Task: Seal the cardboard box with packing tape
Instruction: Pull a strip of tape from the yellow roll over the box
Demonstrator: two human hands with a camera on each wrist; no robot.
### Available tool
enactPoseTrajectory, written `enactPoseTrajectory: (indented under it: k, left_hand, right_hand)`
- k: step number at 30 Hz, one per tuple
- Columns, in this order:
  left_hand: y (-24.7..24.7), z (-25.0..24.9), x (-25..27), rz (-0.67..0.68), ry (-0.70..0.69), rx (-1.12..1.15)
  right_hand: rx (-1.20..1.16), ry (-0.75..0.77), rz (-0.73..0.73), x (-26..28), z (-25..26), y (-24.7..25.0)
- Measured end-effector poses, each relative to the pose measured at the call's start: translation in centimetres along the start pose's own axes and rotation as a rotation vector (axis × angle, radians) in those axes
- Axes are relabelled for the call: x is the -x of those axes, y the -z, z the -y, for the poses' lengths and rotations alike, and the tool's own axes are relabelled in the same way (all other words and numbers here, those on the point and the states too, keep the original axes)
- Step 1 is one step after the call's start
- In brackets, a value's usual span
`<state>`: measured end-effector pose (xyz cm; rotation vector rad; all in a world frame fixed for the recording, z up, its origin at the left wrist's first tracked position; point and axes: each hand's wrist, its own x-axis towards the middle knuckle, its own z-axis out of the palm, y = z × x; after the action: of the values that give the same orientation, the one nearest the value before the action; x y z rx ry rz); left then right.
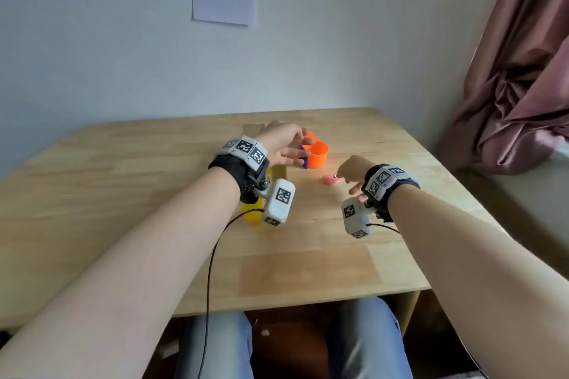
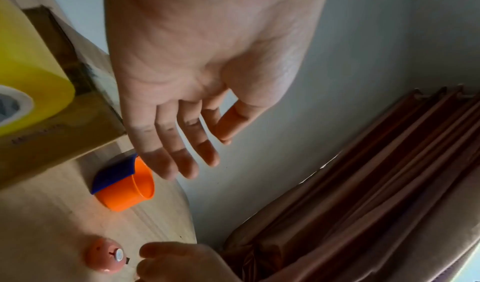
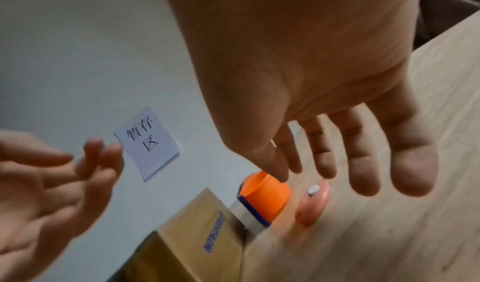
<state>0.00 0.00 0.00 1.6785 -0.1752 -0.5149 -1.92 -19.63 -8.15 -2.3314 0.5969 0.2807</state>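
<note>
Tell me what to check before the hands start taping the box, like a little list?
1. Left hand free: ok, fingers straight, holding nothing.
2. Right hand free: ok, open above the pink round thing.
3. Yellow tape roll close by: ok, beside the cardboard box, ungripped.
4. Box flaps closed: cannot tell, the top is mostly hidden.
5. Orange and blue dispenser out of the way: not ok, it sits right beside the box.

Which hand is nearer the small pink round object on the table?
Right. The right hand hovers just over the pink object, fingers almost touching it. The left hand is farther off, above the orange cup, nearer the wall.
</note>
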Motion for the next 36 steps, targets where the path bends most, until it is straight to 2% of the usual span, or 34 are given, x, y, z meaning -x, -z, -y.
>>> enactPoseTrajectory:
  k: [4,12,17,21,23,25,27,29,32,36]
  left_hand:
    - [0.2,-0.9,-1.9,-0.014,-0.019,-0.004]
    - [1.6,-3.0,-4.5,0.037,-0.070,0.028]
    - [3.4,-3.5,-4.4,0.010,-0.087,0.058]
    - [5.8,-3.1,-3.6,-0.037,-0.084,0.089]
    - [7.2,-2.6,-3.1,-0.062,-0.080,0.090]
    - [8.6,-1.9,-2.6,-0.096,-0.067,0.083]
    - [9.9,-0.9,-2.0,-0.140,-0.038,0.064]
    - [11.2,0.3,-1.7,-0.179,0.015,0.015]
    - [12.5,2.1,-1.1,-0.186,0.162,-0.087]
    - [12.5,5.1,-0.4,-0.112,0.347,-0.177]
  right_hand:
    - [0.025,-0.077,-0.019,-1.8,-0.6,-0.7]
    - [-0.002,-0.090,-0.002,-4.8,-0.1,-1.4]
    - [-0.257,-0.078,-0.018,-5.2,0.9,-1.6]
    - [-0.570,0.051,-0.087,-4.8,2.4,-1.7]
    - [-0.722,0.180,-0.199,-4.0,3.7,-1.3]
    - [-0.766,0.376,-0.350,-3.2,5.4,-0.7]
    - [-0.733,0.537,-0.379,-2.1,7.4,-0.1]
    - [-0.673,0.620,-0.283,-1.0,9.2,-0.1]
    - [-0.462,0.692,-0.116,0.7,11.0,-0.7]
    - [-0.137,0.717,-0.038,1.7,11.7,-2.0]
